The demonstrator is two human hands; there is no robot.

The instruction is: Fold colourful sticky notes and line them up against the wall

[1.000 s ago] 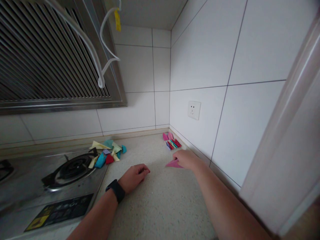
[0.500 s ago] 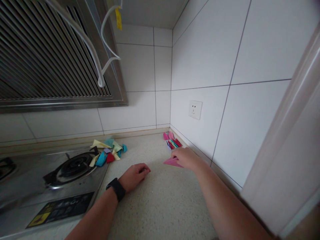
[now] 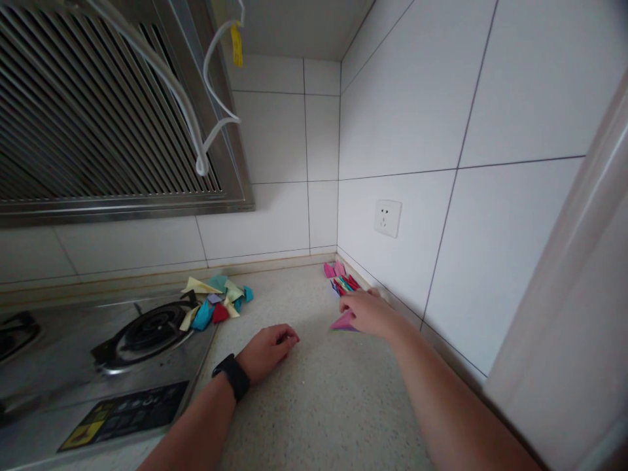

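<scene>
While in the right fingers (image 3: 346,303), pointed pink paper (image 3: 342,322) over speckled countertop (image 3: 324,405).

1. On my feed the left forearm (image 3: 196,425) and the right forearm (image 3: 436,386) are both bare as far down as I can see.
2. I make out a watch (image 3: 231,376) just above the left hand (image 3: 271,350): all black, with a broad, plain strap (image 3: 238,379) and a dark case (image 3: 224,365) whose markings I can't read.
3. The right hand (image 3: 370,312) and its wrist look bare to me.
</scene>
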